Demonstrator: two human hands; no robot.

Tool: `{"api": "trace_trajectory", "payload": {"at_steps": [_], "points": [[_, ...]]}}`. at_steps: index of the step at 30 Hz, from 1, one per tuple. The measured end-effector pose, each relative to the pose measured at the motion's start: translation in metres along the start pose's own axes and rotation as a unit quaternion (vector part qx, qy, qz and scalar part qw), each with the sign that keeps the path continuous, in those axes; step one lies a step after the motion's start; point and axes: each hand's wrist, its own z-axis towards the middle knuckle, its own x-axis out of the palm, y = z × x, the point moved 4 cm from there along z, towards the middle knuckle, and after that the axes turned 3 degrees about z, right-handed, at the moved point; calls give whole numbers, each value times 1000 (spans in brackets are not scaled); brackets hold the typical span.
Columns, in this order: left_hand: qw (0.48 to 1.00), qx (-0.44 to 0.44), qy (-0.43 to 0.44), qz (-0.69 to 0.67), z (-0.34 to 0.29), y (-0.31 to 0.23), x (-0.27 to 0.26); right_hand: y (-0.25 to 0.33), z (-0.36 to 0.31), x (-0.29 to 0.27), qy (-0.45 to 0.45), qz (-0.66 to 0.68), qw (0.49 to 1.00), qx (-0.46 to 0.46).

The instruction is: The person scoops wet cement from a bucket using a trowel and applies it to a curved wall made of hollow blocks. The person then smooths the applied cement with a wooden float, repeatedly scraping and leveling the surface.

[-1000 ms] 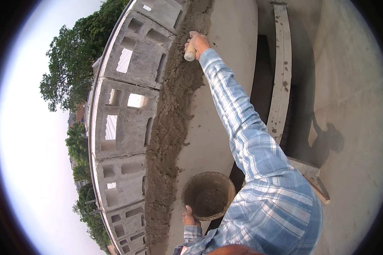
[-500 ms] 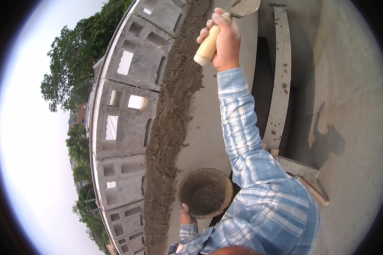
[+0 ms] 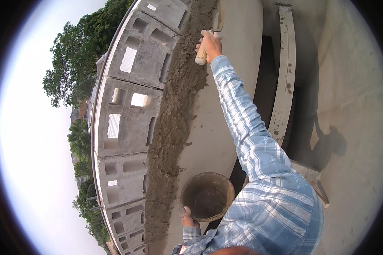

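Observation:
My right hand (image 3: 211, 43) is closed around the wooden handle of a trowel (image 3: 201, 57), at the far end of my outstretched arm. The trowel's blade is only partly in sight past my knuckles, beside the strip of wet mortar (image 3: 171, 123). Near my body, my left hand (image 3: 187, 218) grips the near-left edge of a round mortar bucket (image 3: 225, 187), its thumb over the rim. Grey mortar coats the bucket's inside, with a little at the bottom. Most of my left fingers are hidden beneath the bucket.
A row of hollow concrete blocks (image 3: 130, 121) runs along the left of the mortar. A smooth pale ledge (image 3: 219, 110) lies to its right. Beyond a dark gap stands a mortar-spotted beam (image 3: 284, 80); a wooden board (image 3: 320, 194) lies lower right. Trees (image 3: 87, 51) rise at left.
My right hand has lowered the trowel forward and left toward the mortar strip, and its blade has swung left. My left hand and the bucket stay nearly in place.

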Motion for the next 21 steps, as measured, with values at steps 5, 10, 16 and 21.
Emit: {"api": "trace_trajectory", "payload": {"at_steps": [5,10,16,21], "points": [[999,5,33,-8,1,5,-9,-17,67,-5,58,0,994,88],[1000,-6,24,4,8,14,-19,-34,-5,14,116,-74,989,59],[1000,14,27,1,16,2,7,-30,-75,12,271,260,904,206],[998,15,63,-12,3,-4,22,51,-142,9,273,410,862,119]]}}
